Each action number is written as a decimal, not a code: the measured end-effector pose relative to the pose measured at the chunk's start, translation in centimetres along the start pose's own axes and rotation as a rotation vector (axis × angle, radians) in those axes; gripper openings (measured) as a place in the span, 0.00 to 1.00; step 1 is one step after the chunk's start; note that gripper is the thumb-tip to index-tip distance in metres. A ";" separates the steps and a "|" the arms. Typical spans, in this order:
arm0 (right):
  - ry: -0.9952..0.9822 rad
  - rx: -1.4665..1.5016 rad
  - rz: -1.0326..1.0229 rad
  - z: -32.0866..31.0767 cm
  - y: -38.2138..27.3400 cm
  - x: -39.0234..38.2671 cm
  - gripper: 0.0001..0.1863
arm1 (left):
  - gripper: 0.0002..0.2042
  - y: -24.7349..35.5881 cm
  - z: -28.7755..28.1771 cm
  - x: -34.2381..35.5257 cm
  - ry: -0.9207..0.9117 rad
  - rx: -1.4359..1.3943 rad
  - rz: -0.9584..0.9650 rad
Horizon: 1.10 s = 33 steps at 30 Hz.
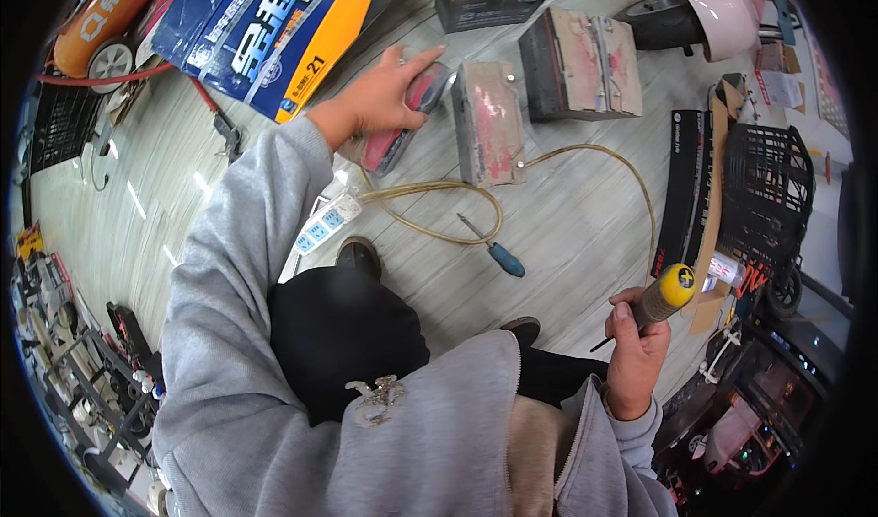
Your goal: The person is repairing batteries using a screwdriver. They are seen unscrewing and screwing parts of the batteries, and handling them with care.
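My left hand (389,94) lies across a dusty battery (395,149) with a worn red top, fingers and thumb laid over its upper end. Part of that battery is hidden under the palm. In my right hand (636,352) is a screwdriver (666,297) with a yellow-ended, greyish handle, its dark shaft pointing down and left. Just right of the left hand stands another dusty battery (491,123) with red patches; a yellowish cable (599,147) reaches its lower corner. On the floor between my hands lies a second screwdriver (506,260) with a blue handle.
Two more batteries stand farther off: a large one (585,64) and a dark one (494,0). A white power strip (327,224) lies near my foot. A blue-and-yellow carton (274,37) is far left. Black crate (766,188) and pink scooter (718,9) are on the right.
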State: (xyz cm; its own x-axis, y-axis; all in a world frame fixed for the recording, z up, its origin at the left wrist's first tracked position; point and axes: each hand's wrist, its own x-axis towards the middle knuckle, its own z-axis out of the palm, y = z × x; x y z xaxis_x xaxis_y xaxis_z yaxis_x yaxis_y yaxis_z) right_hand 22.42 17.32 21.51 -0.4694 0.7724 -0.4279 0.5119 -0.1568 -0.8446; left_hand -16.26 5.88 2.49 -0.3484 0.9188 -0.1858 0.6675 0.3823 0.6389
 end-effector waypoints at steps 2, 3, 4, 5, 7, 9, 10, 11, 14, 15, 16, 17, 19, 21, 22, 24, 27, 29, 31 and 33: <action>0.024 -0.005 0.001 0.1 0.1 0.1 0.04 | 0.52 -0.3 -0.3 -0.5 -0.007 0.006 0.000; 0.036 0.005 -0.008 0.1 0.1 0.2 0.05 | 0.52 -0.5 -0.3 -1.0 0.039 -0.012 0.011; 0.046 0.012 -0.019 0.1 0.1 0.3 0.05 | 0.53 -0.8 -0.2 -1.7 0.087 -0.031 0.021; 0.040 0.027 -0.029 0.1 0.1 0.4 0.05 | 0.49 -1.1 0.0 -2.8 0.173 -0.031 -0.015; 0.056 0.031 -0.032 0.1 0.2 0.5 0.05 | 0.44 -1.7 0.6 -5.6 0.382 -0.126 -0.089; 0.059 0.048 -0.037 0.2 0.2 0.7 0.05 | 0.33 -2.0 1.7 -9.0 0.577 -0.203 -0.157; 0.049 0.039 -0.027 0.3 0.3 0.9 0.05 | 0.30 -2.0 2.3 -10.9 0.612 -0.202 -0.217; 0.037 0.037 -0.021 0.3 0.3 1.0 0.05 | 0.27 -1.9 3.0 -12.6 0.635 -0.217 -0.306; 0.019 0.034 -0.005 0.6 0.5 1.3 0.06 | 0.23 -1.1 4.8 -16.4 0.575 -0.053 -0.292; 0.017 0.037 0.002 0.6 0.5 1.4 0.06 | 0.22 -1.0 5.0 -17.0 0.560 0.050 -0.197; 0.013 0.031 -0.004 0.7 0.6 1.5 0.06 | 0.22 -0.8 5.2 -17.3 0.524 0.146 -0.116; 0.011 0.033 -0.011 0.8 0.6 1.6 0.06 | 0.23 -0.4 5.4 -17.6 0.488 0.239 -0.059; 0.006 0.030 -0.010 0.8 0.5 1.6 0.06 | 0.23 0.2 5.7 -17.5 0.478 0.326 0.077; 0.000 0.033 -0.003 0.8 0.4 1.6 0.07 | 0.23 0.7 5.9 -17.2 0.495 0.398 0.169; 0.000 0.021 0.002 0.8 0.4 1.6 0.07 | 0.23 0.9 6.0 -17.1 0.510 0.408 0.159; -0.008 0.015 -0.004 0.8 0.4 1.6 0.07 | 0.23 1.0 6.2 -17.0 0.527 0.421 0.152; -0.016 0.020 -0.006 0.7 0.5 1.5 0.06 | 0.22 0.9 6.5 -17.1 0.530 0.439 0.139; -0.016 0.007 -0.011 0.8 0.6 1.6 0.06 | 0.22 0.8 6.6 -17.1 0.534 0.449 0.134; -0.025 -0.001 -0.027 0.8 0.6 1.6 0.06 | 0.22 0.7 6.6 -17.1 0.521 0.457 0.128; -0.046 -0.015 -0.048 0.9 0.6 1.6 0.07 | 0.23 0.6 6.7 -17.2 0.516 0.445 0.128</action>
State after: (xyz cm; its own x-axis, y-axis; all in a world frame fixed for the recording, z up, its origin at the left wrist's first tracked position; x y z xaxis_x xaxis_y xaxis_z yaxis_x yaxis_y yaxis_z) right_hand 21.32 17.89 20.03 -0.5259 0.7499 -0.4013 0.4983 -0.1108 -0.8599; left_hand -5.46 -8.98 1.11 -0.4438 0.8371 0.3199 0.8923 0.3796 0.2444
